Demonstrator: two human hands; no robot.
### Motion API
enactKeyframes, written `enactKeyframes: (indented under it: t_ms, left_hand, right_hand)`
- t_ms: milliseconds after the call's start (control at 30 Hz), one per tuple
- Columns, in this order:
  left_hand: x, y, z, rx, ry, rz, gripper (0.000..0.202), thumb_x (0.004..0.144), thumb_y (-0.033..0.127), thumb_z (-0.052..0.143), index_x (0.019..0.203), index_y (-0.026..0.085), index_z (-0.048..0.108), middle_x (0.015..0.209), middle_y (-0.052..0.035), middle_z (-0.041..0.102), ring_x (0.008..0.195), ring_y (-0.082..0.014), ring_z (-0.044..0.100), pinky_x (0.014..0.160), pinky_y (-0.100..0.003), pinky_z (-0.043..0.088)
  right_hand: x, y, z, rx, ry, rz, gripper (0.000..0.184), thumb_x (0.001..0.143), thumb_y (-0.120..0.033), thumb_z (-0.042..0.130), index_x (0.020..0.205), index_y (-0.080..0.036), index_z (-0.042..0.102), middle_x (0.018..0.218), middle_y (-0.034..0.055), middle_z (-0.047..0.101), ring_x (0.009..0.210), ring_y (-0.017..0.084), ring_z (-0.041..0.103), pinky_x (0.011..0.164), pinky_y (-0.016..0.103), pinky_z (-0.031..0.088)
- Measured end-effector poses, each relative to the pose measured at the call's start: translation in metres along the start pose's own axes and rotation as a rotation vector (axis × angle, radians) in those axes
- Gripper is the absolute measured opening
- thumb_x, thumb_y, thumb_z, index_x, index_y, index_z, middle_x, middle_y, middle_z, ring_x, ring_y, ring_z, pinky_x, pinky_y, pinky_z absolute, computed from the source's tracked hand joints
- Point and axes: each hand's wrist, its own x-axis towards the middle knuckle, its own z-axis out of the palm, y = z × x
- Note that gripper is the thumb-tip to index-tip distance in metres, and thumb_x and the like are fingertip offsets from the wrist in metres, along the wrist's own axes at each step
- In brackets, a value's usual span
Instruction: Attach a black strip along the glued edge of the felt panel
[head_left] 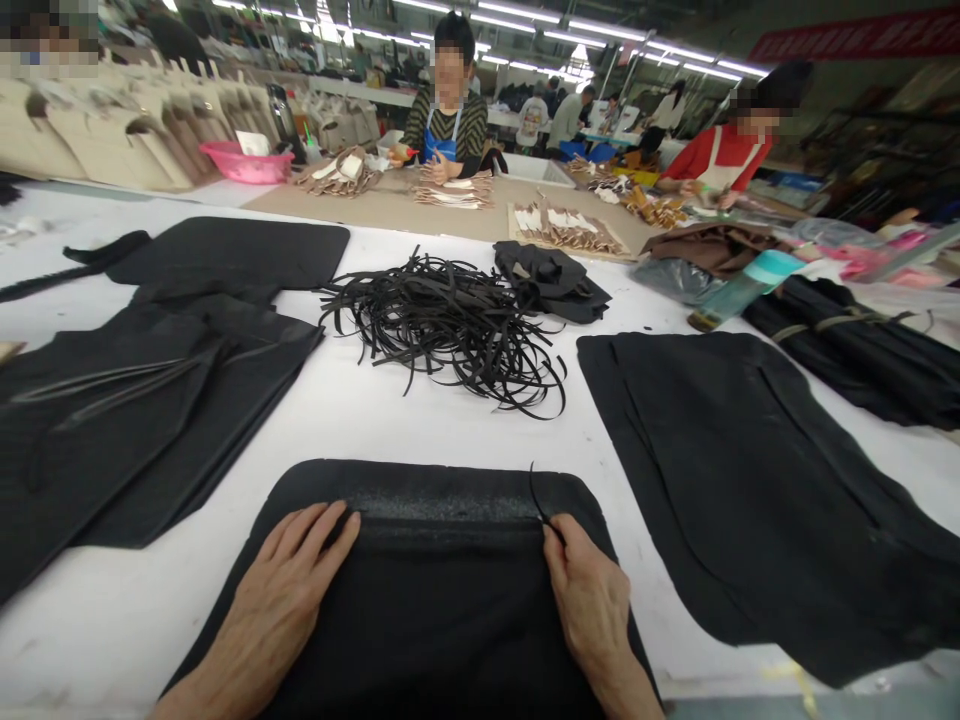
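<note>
A black panel with rounded corners [465, 476] lies flat on the table in front of me, with a greyish, speckled band [450, 508] along its far part. A thinner black sheet [450, 620] covers it up to that band, its far edge running straight between my hands. My left hand [289, 580] pinches the sheet's far left corner between thumb and fingers. At the far right corner, my right hand [589, 590] closes on the same sheet. A thin black strip [534, 490] sticks up by its fingertips; whether it is held is unclear.
Beyond the panel sits a tangled pile of narrow black strips [457, 325]. Black pieces [112, 400] are stacked at left, more black panels [720, 460] at right. A teal-lidded bottle [742, 290] lies tilted at right. Co-workers [450, 110] work across the table near a pink basin [247, 163].
</note>
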Motion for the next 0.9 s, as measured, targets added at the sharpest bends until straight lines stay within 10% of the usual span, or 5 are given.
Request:
enactKeyframes:
  t_ms: [300, 633, 900]
  left_hand:
    - [0.030, 0.020, -0.016, -0.057, 0.107, 0.034, 0.046, 0.075, -0.003, 0.035, 0.115, 0.009, 0.055, 0.114, -0.0136, 0.059, 0.105, -0.0272, 0.051, 0.090, -0.041, 0.043]
    - [0.106, 0.116, -0.024, -0.384, -0.323, 0.250, 0.058, 0.070, 0.002, 0.045, 0.126, 0.012, 0.042, 0.121, -0.0111, 0.052, 0.108, -0.0247, 0.047, 0.098, -0.040, 0.037]
    - [0.105, 0.125, -0.011, -0.331, -0.331, 0.228, 0.054, 0.075, -0.002, 0.031, 0.126, 0.012, 0.044, 0.122, -0.0123, 0.053, 0.108, -0.0244, 0.048, 0.095, -0.041, 0.039]
  right_hand:
    - [0.002, -0.003, -0.005, 0.095, -0.043, 0.023, 0.019, 0.092, -0.030, 0.037, 0.081, -0.024, 0.051, 0.068, -0.0020, 0.060, 0.059, 0.016, 0.058, 0.054, 0.027, 0.030]
    - [0.012, -0.004, -0.020, 0.172, -0.180, 0.065, 0.015, 0.089, -0.019, 0.041, 0.078, -0.023, 0.049, 0.068, -0.0015, 0.061, 0.069, 0.016, 0.060, 0.059, 0.025, 0.031]
    - [0.016, 0.010, -0.024, 0.104, -0.168, 0.073, 0.014, 0.086, -0.017, 0.043, 0.076, -0.022, 0.051, 0.067, -0.0010, 0.063, 0.066, 0.016, 0.059, 0.057, 0.025, 0.029]
